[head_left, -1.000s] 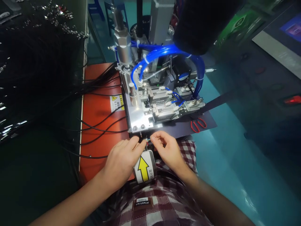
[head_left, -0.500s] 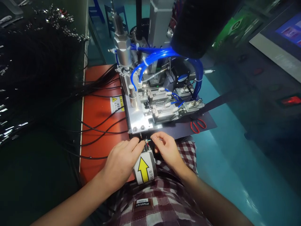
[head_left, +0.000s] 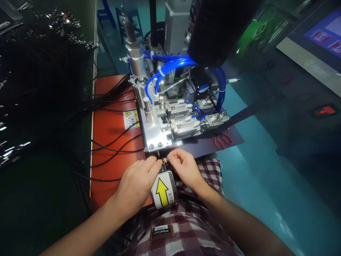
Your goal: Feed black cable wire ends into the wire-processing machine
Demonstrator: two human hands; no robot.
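Note:
My left hand (head_left: 138, 179) is closed, its thumb and fingertips pinched together beside a small metallic part with fine coloured wires (head_left: 165, 161). A black cable (head_left: 106, 180) runs in from the left and passes under this hand; its end appears to be in the pinch. From the other side my right hand (head_left: 185, 169) pinches at the same spot, thumb against forefinger, on what looks like a thin wire. The fingers partly hide the tiny parts. Just below lies a rounded cover with a yellow arrow (head_left: 161, 192).
A metal fixture (head_left: 157, 131) with pneumatic cylinders and blue air hoses (head_left: 181, 60) stands ahead on an orange-red surface (head_left: 106, 124). Red-handled scissors (head_left: 223, 141) lie to the right. Many black cables (head_left: 53, 71) hang at the left. A screen (head_left: 325, 39) stands at far right.
My right hand has moved slightly left, closer to the left fingertips; less of the fine wires shows between them. My left hand stays nearly still. The whole view has shifted slightly.

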